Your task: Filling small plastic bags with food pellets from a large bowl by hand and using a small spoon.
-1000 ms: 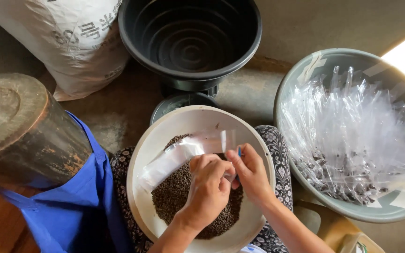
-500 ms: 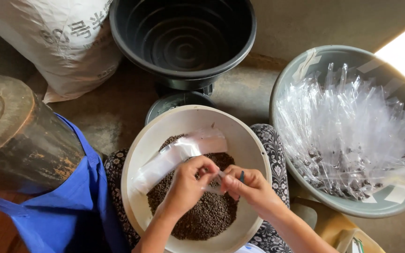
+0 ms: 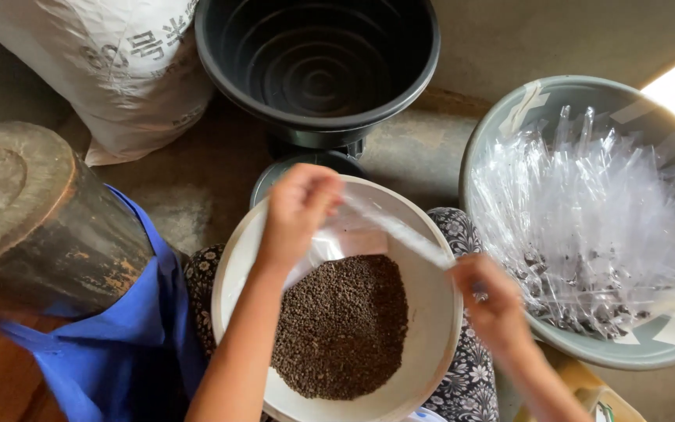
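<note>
Over the white bowl (image 3: 431, 312) of dark pellets (image 3: 341, 328), our left hand (image 3: 297, 209) and right hand (image 3: 492, 301) pinch a clear bag (image 3: 400, 230) in their fingers, seemingly opening it for filling.

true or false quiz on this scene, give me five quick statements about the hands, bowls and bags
1. The white bowl holds dark granules. True.
2. The left hand and right hand stretch a clear plastic bag between them. True.
3. The black tub is full of soil. False: it is empty.
4. The grey basin holds clear plastic sleeves. True.
5. A red cloth lies at left. False: the cloth is blue.
</note>
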